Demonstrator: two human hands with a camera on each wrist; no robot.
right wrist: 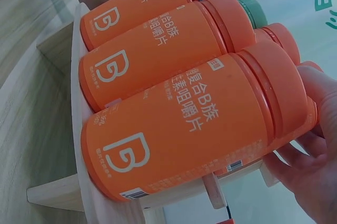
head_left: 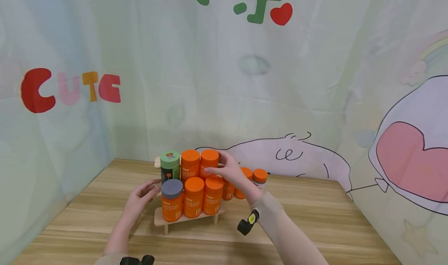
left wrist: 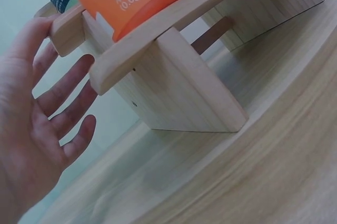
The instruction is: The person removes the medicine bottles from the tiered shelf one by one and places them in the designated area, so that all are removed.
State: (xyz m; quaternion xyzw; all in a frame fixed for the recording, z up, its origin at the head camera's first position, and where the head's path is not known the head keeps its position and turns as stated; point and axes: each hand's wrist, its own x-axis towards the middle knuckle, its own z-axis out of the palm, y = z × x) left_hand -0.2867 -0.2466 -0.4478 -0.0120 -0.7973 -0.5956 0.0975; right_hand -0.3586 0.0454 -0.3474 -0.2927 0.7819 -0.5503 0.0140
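A two-step wooden rack (head_left: 160, 220) carries several bottles. On its front step stand a grey-lidded orange bottle (head_left: 172, 206) and two orange-lidded bottles (head_left: 194, 201). The back step holds a green-lidded bottle (head_left: 170, 168) and two orange ones. My right hand (head_left: 229, 169) grips the rightmost back orange bottle (head_left: 209, 162), thumb in front and fingers behind; the front bottles partly hide this grip in the right wrist view. At the rack's left end is my left hand (left wrist: 39, 108), its fingers spread and loosely bent, with fingertips at the step ends.
To the right of the rack, more orange-lidded bottles stand on the wooden table (head_left: 297, 218), including a small one with a white label (head_left: 259, 177). A printed curtain (head_left: 217, 82) encloses the table at the back and sides.
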